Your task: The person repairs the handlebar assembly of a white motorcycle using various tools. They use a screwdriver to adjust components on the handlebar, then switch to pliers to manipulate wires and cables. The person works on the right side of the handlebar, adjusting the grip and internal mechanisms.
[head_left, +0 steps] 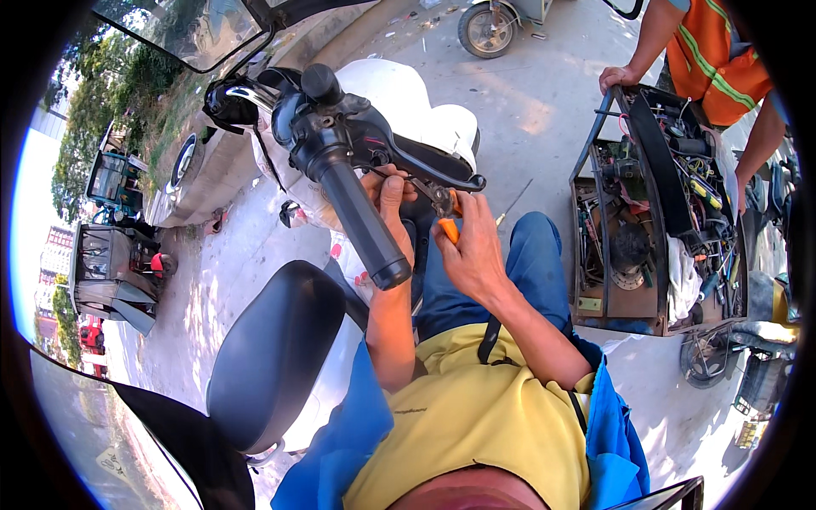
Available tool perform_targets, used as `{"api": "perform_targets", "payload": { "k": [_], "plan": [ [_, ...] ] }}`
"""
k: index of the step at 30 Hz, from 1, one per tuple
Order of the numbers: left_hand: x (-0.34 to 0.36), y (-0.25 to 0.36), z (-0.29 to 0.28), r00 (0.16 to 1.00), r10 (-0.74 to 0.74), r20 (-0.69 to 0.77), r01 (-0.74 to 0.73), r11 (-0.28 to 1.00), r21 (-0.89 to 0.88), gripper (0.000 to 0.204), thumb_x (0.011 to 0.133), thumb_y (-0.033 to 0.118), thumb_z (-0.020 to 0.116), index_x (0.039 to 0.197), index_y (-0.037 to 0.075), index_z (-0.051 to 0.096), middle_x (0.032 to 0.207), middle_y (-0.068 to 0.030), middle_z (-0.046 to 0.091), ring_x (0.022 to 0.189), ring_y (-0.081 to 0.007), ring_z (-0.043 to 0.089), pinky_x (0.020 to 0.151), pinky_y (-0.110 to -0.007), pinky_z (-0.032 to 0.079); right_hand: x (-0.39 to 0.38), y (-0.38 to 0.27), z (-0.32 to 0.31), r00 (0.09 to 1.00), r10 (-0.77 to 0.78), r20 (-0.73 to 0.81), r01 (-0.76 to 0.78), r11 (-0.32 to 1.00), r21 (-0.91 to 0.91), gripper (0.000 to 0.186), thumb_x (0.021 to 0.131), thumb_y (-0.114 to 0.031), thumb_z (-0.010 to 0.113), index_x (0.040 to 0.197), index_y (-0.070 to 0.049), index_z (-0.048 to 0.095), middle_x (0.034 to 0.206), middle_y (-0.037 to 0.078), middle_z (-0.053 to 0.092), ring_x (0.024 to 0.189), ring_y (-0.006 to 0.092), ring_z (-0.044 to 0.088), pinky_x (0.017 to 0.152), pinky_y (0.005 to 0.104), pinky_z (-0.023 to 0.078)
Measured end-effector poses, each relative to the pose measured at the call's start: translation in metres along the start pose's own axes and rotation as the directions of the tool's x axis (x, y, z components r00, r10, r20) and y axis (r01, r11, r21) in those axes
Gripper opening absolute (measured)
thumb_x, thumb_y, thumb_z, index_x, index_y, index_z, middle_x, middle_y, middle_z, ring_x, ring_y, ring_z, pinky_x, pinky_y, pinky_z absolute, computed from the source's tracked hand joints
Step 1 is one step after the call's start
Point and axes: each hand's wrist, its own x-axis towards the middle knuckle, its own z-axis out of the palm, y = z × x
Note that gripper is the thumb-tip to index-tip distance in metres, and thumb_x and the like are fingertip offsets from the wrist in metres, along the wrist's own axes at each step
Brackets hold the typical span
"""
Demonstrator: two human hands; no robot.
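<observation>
My left hand (389, 208) is behind the black handlebar grip (357, 221), its fingers pinched on a thin cable (406, 176) just under the black lever (429, 172). My right hand (476, 251) grips orange-handled pliers (449, 226), their metal jaws close to that cable and to the left fingertips. A switch housing (302, 127) with a round knob (320, 82) sits inboard of the grip, beside a white plastic body panel (374, 89). The exact spot where the jaws meet the cable is too small to make out.
A black seat (272, 357) is at lower left. At right, a worker in an orange vest (710, 55) holds a metal-framed cart of tools and parts (659, 314). Parked vehicles (110, 272) stand at left beside a curb; a wheeled vehicle (484, 30) is at top.
</observation>
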Motion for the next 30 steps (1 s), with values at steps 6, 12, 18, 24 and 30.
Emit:
{"api": "perform_targets", "payload": {
  "k": [6, 12, 18, 24, 30],
  "plan": [
    [-0.002, -0.005, 0.0, 0.999, -0.023, -0.034, 0.02, 0.995, -0.103, 0.015, 0.102, 0.008, 0.067, 0.115, 0.001, 0.067, 0.102, -0.0083, 0.072, 0.088, -0.0165, 0.068, 0.08, -0.029, 0.056, 0.0, 0.0, -0.004, 0.996, -0.072, -0.043, 0.07, 0.997, -0.035, 0.059, 0.083, -0.005, 0.075, 0.134, 0.004, 0.048, 0.114, 0.021, 0.053, 0.108, 0.0422, 0.053, 0.09, 0.0497, 0.043],
    [-0.001, -0.004, -0.004, 0.998, -0.058, 0.0, 0.058, 0.996, -0.063, 0.015, 0.101, 0.008, 0.068, 0.115, 0.002, 0.066, 0.106, -0.0082, 0.072, 0.095, -0.0176, 0.07, 0.083, -0.03, 0.057, 0.006, -0.003, -0.004, 0.995, -0.1, -0.03, 0.101, 0.994, 0.028, 0.059, 0.082, -0.004, 0.074, 0.135, 0.003, 0.048, 0.115, 0.022, 0.052, 0.107, 0.0436, 0.053, 0.09, 0.0507, 0.043],
    [0.0, -0.006, -0.006, 0.999, -0.041, 0.022, 0.042, 0.999, -0.031, 0.017, 0.101, 0.006, 0.068, 0.117, -0.001, 0.063, 0.111, -0.0109, 0.071, 0.102, -0.0199, 0.07, 0.096, -0.035, 0.057, 0.013, -0.018, 0.001, 0.994, -0.108, -0.029, 0.109, 0.992, 0.057, 0.055, 0.083, -0.005, 0.073, 0.132, 0.002, 0.05, 0.113, 0.023, 0.052, 0.106, 0.0452, 0.052, 0.088, 0.0522, 0.043],
    [-0.006, -0.008, 0.0, 0.999, -0.028, 0.023, 0.032, 0.981, -0.192, 0.016, 0.103, 0.007, 0.066, 0.116, -0.001, 0.063, 0.112, -0.0111, 0.071, 0.102, -0.0197, 0.07, 0.098, -0.035, 0.057, 0.008, -0.015, 0.002, 0.993, -0.112, -0.029, 0.113, 0.993, 0.035, 0.053, 0.082, -0.006, 0.072, 0.129, 0.003, 0.05, 0.111, 0.023, 0.051, 0.105, 0.045, 0.052, 0.088, 0.0521, 0.043],
    [-0.006, -0.01, 0.003, 0.999, -0.036, -0.02, 0.033, 0.992, -0.123, 0.015, 0.104, 0.009, 0.064, 0.115, -0.002, 0.062, 0.111, -0.0119, 0.07, 0.098, -0.0193, 0.071, 0.092, -0.034, 0.06, 0.009, -0.013, 0.002, 0.993, -0.111, -0.035, 0.113, 0.992, 0.056, 0.05, 0.083, -0.006, 0.071, 0.127, 0.004, 0.05, 0.109, 0.023, 0.05, 0.102, 0.0444, 0.052, 0.086, 0.052, 0.043]
  ]
}}
